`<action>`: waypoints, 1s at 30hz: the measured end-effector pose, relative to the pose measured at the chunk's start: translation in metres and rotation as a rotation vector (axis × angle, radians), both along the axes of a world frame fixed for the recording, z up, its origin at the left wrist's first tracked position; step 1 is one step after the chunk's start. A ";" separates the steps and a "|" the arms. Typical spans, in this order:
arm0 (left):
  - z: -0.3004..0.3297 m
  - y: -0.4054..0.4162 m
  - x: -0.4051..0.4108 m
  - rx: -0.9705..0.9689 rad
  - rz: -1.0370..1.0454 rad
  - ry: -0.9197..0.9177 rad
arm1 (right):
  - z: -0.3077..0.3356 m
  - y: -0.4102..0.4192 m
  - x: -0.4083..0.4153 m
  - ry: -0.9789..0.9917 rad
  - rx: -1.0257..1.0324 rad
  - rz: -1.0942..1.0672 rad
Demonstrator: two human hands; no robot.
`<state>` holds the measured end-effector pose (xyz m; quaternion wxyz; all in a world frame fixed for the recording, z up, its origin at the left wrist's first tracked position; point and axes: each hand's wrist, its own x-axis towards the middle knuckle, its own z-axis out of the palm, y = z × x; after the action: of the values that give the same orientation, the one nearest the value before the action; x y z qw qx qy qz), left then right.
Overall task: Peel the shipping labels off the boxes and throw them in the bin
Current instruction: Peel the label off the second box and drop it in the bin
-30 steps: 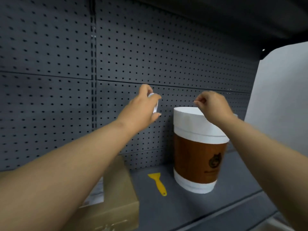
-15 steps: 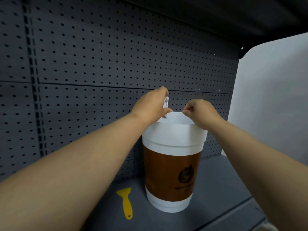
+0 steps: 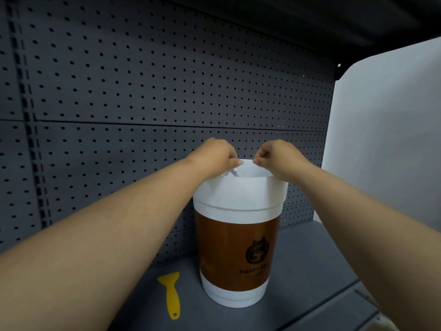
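Both hands meet above the open mouth of the bin [image 3: 238, 194], a coffee-cup-shaped container with a white rim and brown band that stands on the grey shelf [image 3: 310, 271] against the pegboard wall [image 3: 143, 91]. The left hand [image 3: 212, 156] has its fingers curled, and a small white scrap of peeled label [image 3: 232, 172] shows just under its fingertips, inside the rim; whether the fingers pinch the scrap or it is already free cannot be told. The right hand [image 3: 276, 156] is curled with thumb and forefinger pressed together at the far rim, apparently pinching or picking at sticky residue, though nothing is plainly visible between them. Holding both hands directly over the opening lets the adhesive scrap fall inside. A yellow scraper [image 3: 172, 295] lies on the shelf beside the bin, untouched. No box is in view
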<state>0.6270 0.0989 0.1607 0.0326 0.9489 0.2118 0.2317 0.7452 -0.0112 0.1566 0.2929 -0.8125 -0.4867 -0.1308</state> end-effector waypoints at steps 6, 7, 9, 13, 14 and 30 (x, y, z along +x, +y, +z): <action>0.000 0.001 -0.001 0.002 -0.009 -0.001 | 0.001 0.002 0.001 0.005 0.003 0.009; 0.000 0.001 -0.002 0.005 -0.014 -0.012 | 0.001 0.003 0.001 0.005 0.005 0.011; 0.000 0.004 -0.003 0.017 -0.022 -0.022 | 0.000 0.004 0.001 0.003 0.009 0.011; -0.001 0.004 -0.003 0.055 -0.006 -0.007 | -0.001 0.006 -0.001 0.000 0.012 0.014; -0.001 0.005 -0.003 0.058 -0.007 -0.004 | -0.001 0.006 -0.002 0.001 0.012 0.013; -0.004 0.010 -0.024 0.171 0.073 -0.082 | 0.001 0.006 -0.024 -0.002 0.025 0.010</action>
<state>0.6026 0.1091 0.1568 -0.0482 0.9296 0.2240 0.2886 0.7212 -0.0052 0.1575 0.3031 -0.8064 -0.4893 -0.1359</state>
